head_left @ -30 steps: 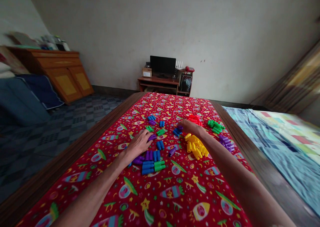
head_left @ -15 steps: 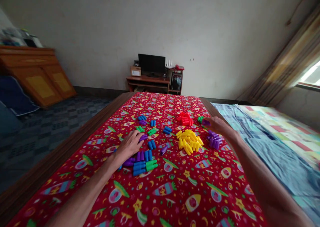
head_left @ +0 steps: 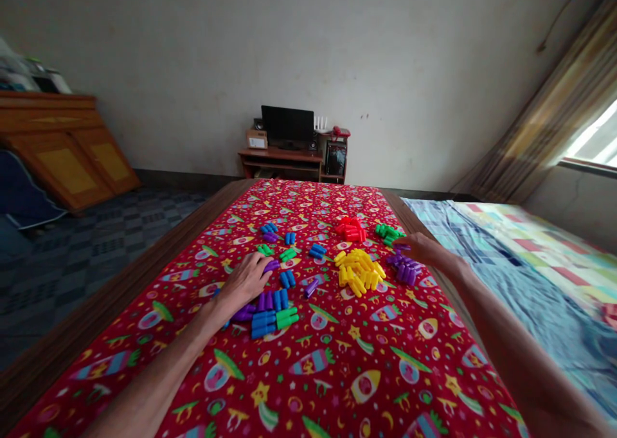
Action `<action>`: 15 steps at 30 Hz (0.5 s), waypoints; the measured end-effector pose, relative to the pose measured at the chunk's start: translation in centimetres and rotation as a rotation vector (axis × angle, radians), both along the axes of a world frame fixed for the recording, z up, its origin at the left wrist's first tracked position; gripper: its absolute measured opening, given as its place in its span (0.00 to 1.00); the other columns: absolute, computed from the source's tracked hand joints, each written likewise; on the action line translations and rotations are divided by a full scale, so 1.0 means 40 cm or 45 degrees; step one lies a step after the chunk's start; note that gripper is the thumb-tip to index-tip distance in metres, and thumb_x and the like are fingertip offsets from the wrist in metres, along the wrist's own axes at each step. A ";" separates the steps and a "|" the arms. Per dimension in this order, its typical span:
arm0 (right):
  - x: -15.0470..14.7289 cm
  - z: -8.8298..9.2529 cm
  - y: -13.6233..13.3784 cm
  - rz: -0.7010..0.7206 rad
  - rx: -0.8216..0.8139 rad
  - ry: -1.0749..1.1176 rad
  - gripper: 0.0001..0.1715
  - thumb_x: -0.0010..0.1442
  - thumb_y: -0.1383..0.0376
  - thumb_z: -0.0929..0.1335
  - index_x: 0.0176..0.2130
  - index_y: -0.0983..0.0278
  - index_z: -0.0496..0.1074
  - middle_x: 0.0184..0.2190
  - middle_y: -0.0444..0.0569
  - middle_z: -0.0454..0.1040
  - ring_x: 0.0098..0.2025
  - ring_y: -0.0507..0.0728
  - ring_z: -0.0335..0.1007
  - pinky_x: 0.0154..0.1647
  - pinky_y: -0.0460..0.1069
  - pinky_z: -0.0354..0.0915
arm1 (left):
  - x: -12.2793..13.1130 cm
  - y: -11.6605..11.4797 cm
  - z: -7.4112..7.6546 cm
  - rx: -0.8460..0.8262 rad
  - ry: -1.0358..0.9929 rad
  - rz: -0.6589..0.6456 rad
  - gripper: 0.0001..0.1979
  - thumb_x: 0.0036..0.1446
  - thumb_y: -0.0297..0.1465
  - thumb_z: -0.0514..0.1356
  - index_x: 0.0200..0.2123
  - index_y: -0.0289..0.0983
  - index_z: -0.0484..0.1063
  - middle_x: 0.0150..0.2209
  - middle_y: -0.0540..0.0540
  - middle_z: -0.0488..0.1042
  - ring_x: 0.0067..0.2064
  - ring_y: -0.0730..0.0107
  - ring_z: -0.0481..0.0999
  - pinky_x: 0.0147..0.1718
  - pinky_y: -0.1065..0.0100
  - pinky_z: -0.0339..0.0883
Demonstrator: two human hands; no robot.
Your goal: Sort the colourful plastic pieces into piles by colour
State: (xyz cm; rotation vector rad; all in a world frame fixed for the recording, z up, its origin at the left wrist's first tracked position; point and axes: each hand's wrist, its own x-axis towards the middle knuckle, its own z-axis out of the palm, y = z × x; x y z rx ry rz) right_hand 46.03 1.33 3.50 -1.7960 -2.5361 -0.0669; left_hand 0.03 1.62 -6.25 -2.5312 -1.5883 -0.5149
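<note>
My left hand point(head_left: 247, 278) rests low over the cloth among blue, green and purple pieces, its fingers closed on a purple plastic piece point(head_left: 272, 265). On the right, my right hand point(head_left: 420, 249) pinches another small purple plastic piece point(head_left: 402, 247) just above the purple pile point(head_left: 405, 271). Green pieces point(head_left: 387, 233) lie beside its fingertips, partly behind them. A yellow pile point(head_left: 359, 271) and a red pile point(head_left: 351, 229) sit left of that hand. Near my left hand are blue pieces point(head_left: 263, 324), green pieces point(head_left: 288, 317) and a lone purple piece point(head_left: 311, 288).
A red patterned cloth point(head_left: 308, 402) covers the brown table point(head_left: 193, 222). A bed point(head_left: 491, 277) adjoins the table on the right. Beyond the far edge, a desk point(head_left: 282, 157) carries a monitor point(head_left: 288, 124). A wooden cabinet point(head_left: 72, 148) stands to the left.
My right hand has moved from the green pieces towards the purple pile, uncovering more green. My left hand stays on its purple piece. The camera view has shifted slightly.
</note>
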 end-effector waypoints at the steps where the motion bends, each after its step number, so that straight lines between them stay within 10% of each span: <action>1: 0.002 0.002 -0.004 -0.016 -0.005 -0.013 0.17 0.56 0.75 0.65 0.42 0.64 0.79 0.32 0.52 0.81 0.33 0.55 0.76 0.34 0.46 0.65 | -0.001 0.002 -0.003 0.007 -0.010 -0.003 0.14 0.61 0.29 0.53 0.48 0.38 0.71 0.44 0.40 0.69 0.47 0.57 0.71 0.50 0.58 0.68; 15: -0.012 -0.032 -0.075 0.085 0.014 0.007 0.13 0.66 0.64 0.61 0.41 0.63 0.75 0.40 0.53 0.79 0.41 0.57 0.75 0.42 0.48 0.66 | -0.002 0.000 0.028 -0.112 -0.254 0.007 0.13 0.55 0.31 0.58 0.44 0.39 0.74 0.43 0.42 0.74 0.47 0.57 0.74 0.50 0.59 0.68</action>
